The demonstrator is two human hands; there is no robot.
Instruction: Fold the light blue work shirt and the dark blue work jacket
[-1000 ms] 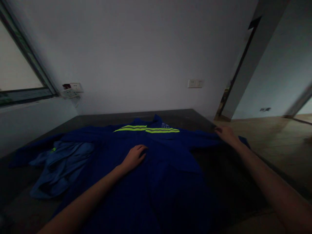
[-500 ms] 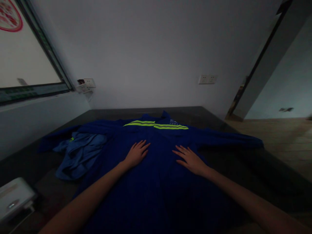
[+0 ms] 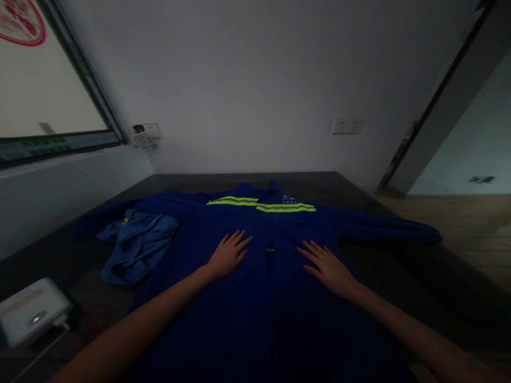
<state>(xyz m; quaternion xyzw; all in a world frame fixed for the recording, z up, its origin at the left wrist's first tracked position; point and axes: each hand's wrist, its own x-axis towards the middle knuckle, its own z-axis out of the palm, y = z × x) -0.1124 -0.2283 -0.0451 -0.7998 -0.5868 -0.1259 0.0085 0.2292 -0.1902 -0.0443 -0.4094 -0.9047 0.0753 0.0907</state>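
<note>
The right hand [image 3: 330, 270] had been moved off the sleeve [image 3: 393, 227]; like the left hand [image 3: 228, 256], it was spread open, the jacket [image 3: 239, 314] seemingly being flattened.

Left hand [image 3: 229, 256] palm down, right hand [image 3: 330, 269] likewise, fingers [image 3: 312, 257] spread, forearms [image 3: 155, 315] slanting inward toward the table's [image 3: 319, 182] far edge

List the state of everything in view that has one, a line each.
Left hand: open, palm down on the jacket, fingers slightly spread.
Right hand: likewise open, palm down on it.
Blue work jacket: spread out, front up, front edges parted below the chest.
Lighter blue cloth: crumpled.
Double wall socket: nothing plugged in.
</note>
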